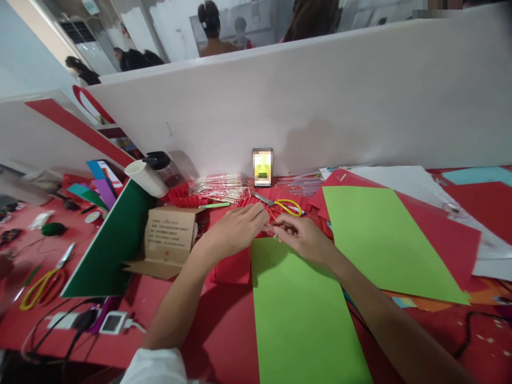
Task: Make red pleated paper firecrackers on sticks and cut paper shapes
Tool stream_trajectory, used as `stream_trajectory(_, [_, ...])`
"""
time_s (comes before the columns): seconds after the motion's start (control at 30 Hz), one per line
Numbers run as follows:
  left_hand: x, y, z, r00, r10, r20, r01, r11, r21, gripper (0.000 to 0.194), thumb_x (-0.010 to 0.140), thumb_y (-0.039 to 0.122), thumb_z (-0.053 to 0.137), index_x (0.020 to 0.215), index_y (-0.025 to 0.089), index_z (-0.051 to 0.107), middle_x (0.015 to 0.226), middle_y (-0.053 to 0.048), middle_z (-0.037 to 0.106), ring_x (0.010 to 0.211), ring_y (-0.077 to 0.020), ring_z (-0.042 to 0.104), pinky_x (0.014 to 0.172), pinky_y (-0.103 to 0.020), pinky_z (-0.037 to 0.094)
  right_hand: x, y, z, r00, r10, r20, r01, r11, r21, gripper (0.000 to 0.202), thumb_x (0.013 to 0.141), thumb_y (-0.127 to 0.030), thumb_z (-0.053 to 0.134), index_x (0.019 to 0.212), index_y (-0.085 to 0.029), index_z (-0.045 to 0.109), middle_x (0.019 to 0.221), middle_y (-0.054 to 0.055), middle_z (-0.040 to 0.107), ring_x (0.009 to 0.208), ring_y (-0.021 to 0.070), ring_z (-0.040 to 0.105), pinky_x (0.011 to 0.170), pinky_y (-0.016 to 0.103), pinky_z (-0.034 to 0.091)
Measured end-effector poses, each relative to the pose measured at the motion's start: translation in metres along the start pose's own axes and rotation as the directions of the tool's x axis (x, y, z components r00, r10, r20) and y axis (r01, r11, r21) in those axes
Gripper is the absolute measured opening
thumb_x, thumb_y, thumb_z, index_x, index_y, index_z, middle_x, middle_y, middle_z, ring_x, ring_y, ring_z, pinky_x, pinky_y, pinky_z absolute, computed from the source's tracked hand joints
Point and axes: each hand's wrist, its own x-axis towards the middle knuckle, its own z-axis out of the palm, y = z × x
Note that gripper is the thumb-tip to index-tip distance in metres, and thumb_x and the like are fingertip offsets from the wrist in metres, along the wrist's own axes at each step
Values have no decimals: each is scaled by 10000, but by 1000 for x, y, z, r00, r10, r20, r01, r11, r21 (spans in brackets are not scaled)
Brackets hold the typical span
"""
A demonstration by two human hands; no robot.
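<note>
My left hand (242, 226) and my right hand (306, 237) meet over the far end of a long lime-green paper sheet (302, 314). Fingers of both are pinched together at almost the same spot. Whatever lies between them is too small and too covered to make out. Just beyond the fingertips rest scissors with yellow handles (288, 206), blades pointing left. Under my left forearm and wrist is a red folded piece (232, 266), partly hidden. A light-green pen-like tool (216, 205) lies behind my left hand.
An open cardboard box (170, 234) and a dark green board (108, 245) stand at left, near a white paper cup (146, 178). Bagged sticks (222, 185) and a phone-like screen (263, 168) line the white partition (280, 106). Another green sheet (384, 234) covers red paper at right.
</note>
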Motion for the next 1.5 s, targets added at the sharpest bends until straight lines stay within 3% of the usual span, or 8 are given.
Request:
stream_trajectory(0.23, [-4,-18,-2,965,-263,22,259,960,106,303,1056,95,353,1222,174,594,1226,-137,641,954,-247,688,725,-325,516,-3,-3,-13,998,-9,-57,3,995,-104,368,1028,-556,554,867,-230,608,669,-18,600,561,143,472,570,293,314])
stream_trajectory(0.43, [-6,-31,1,792,-611,-1,602,780,170,376,1084,184,325,1233,180,671,1188,-167,674,1042,-329,734,799,-406,566,-6,1,-27,992,-56,-116,46,995,-92,358,1014,-557,600,876,-227,629,667,-19,581,557,138,463,550,285,326])
stream_trajectory(0.6, [-12,-45,13,687,-726,-21,718,675,171,359,1080,316,419,1128,151,734,1242,-200,677,1056,-351,741,856,-438,568,-7,0,-33,972,-103,-213,80,990,-115,385,996,-567,632,831,-220,638,630,-14,577,538,135,461,529,286,323])
stream_trajectory(0.87, [-11,-50,7,794,-608,-20,608,794,5,298,1055,218,424,1119,193,714,1197,-170,751,961,-315,750,796,-406,547,-3,4,-29,965,-127,-227,98,986,-136,361,1009,-536,625,830,-223,645,633,-15,573,550,136,442,549,294,324])
stream_trajectory(1.03, [-1,-26,0,957,-282,-72,238,900,-365,297,1061,303,547,1314,249,692,1105,-67,814,915,-216,760,808,-304,551,-3,2,-19,985,-115,-132,101,989,-110,310,1015,-473,629,848,-216,675,666,-7,605,566,135,466,561,290,323])
stream_trajectory(1.2, [6,-13,12,971,-144,-193,29,866,-499,245,1059,198,547,1145,209,776,1089,-59,831,913,-180,772,816,-270,558,-5,-3,-11,990,-114,-77,106,988,-111,238,1022,-406,628,897,-217,701,656,-17,626,544,126,478,541,277,333])
stream_trajectory(1.33, [9,-19,23,965,-117,-236,-27,848,-529,223,1038,146,579,1100,193,788,1057,-65,837,904,-175,779,795,-258,565,-4,2,-9,995,-86,-58,88,995,38,227,1040,-430,630,1010,-216,698,923,56,786,767,176,730,655,274,522])
stream_trajectory(1.5, [10,-19,24,966,-86,-245,-57,850,-523,274,1006,55,561,1064,186,794,952,-63,835,818,-161,776,716,-235,555,-5,12,-6,993,-78,-93,82,996,41,185,1049,-412,633,1063,-231,666,985,75,804,875,214,802,716,286,611])
